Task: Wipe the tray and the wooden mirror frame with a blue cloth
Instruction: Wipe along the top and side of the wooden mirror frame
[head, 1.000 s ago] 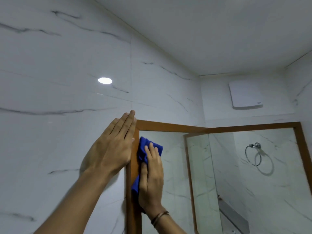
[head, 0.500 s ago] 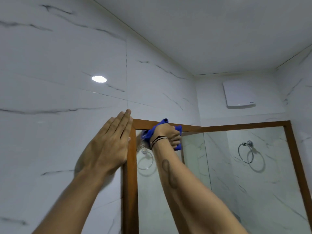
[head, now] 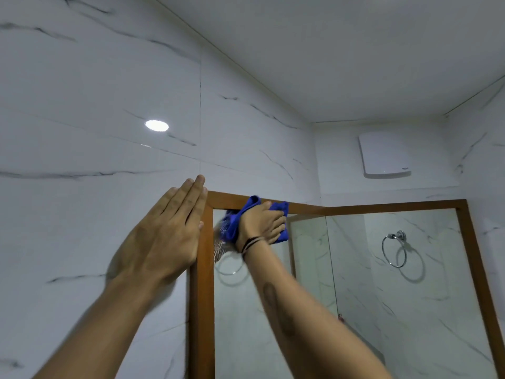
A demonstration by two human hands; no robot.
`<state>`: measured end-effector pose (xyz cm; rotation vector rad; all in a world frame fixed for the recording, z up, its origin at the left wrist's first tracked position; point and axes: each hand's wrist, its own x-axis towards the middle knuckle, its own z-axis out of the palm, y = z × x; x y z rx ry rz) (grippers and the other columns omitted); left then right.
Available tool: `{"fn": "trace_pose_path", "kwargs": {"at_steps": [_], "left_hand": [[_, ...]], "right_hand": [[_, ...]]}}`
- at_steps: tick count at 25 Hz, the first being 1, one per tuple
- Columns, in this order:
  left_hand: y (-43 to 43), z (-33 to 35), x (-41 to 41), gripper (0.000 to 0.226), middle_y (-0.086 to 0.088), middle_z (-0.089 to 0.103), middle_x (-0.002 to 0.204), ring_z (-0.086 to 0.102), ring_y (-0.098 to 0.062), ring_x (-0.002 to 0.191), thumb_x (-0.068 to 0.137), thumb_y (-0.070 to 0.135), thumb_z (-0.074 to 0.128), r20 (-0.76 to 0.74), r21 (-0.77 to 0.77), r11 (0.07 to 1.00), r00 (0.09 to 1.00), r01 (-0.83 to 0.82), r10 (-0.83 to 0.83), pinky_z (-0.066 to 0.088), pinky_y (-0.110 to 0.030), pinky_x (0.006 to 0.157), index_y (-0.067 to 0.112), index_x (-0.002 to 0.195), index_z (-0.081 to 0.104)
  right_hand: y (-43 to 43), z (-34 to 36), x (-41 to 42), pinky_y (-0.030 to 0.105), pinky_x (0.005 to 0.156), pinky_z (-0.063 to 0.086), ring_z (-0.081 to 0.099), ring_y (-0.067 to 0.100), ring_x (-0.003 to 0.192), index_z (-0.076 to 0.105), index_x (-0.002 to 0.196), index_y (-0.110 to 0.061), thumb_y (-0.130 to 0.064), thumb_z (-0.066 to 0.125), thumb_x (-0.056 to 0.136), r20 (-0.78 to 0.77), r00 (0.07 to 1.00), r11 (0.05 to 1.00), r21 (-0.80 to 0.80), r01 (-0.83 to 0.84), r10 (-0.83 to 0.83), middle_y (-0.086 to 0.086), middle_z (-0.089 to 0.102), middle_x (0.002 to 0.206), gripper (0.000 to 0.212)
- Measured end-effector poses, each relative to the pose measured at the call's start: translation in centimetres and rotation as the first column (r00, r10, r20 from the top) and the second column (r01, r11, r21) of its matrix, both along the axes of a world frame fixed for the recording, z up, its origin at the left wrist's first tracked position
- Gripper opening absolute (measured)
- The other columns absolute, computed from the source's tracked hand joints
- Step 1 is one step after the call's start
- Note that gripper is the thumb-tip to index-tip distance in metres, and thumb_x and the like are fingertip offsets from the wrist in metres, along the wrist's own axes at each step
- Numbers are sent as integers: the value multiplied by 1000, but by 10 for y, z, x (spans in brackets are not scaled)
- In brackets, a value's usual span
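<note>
The wooden mirror frame (head: 369, 207) is brown and borders a large wall mirror, with its upper left corner near the middle of the view. My right hand (head: 262, 224) presses a bunched blue cloth (head: 281, 207) against the frame's top bar, just right of that corner. My left hand (head: 166, 239) lies flat with fingers together on the white marble wall, touching the frame's left upright. No tray is in view.
White marble wall (head: 95, 132) fills the left side, with the ceiling above. A white vent cover (head: 385, 154) sits high on the back wall. The mirror reflects a chrome towel ring (head: 395, 250).
My right hand has gone from the frame's left upright up to the top bar with the cloth, then slid slightly to the right along it. My left hand stays on the wall.
</note>
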<state>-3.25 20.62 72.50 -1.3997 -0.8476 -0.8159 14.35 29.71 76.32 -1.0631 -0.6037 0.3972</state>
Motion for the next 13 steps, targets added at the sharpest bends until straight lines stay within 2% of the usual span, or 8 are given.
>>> {"fn": "trace_pose_path", "kwargs": {"at_steps": [2,5,8,10,13], "left_hand": [[-6,-1,2,64,-24,28,177,35,-37,164,111,25,31,21,-24,1000,1000,10,-10,35,-52,133,-5,167,35],[-4,-1,5,64,-22,23,179,28,-35,166,111,25,34,17,-21,1000,1000,-18,18,31,-50,136,-4,169,31],[-2,1,3,66,-20,2,182,9,-32,171,115,27,22,10,-85,995,999,-45,46,18,-48,140,-1,173,10],[-2,1,2,66,-20,3,182,11,-32,171,115,26,22,10,-76,995,998,-63,64,19,-48,140,-1,173,11],[-5,0,3,66,-20,12,183,18,-32,170,113,21,34,24,-65,997,998,-51,53,19,-46,140,-2,173,20]], "right_hand": [[8,3,27,46,135,21,36,35,163,50,157,0,-46,34,116,-80,997,1000,-27,3,-5,18,46,171,63],[9,11,38,46,140,10,21,34,170,35,168,-2,-48,30,117,-105,994,997,-68,-49,42,16,29,180,69],[-6,2,13,42,140,5,12,28,174,23,174,-5,-43,24,121,-9,997,997,-28,-76,76,9,18,186,65],[-25,-15,-11,39,140,4,8,24,175,18,176,-8,-40,27,122,75,992,994,41,-101,98,4,14,187,64],[-49,-57,-44,38,143,6,7,17,175,18,177,-15,-32,35,122,262,958,953,239,-186,121,-2,15,187,60]]}}
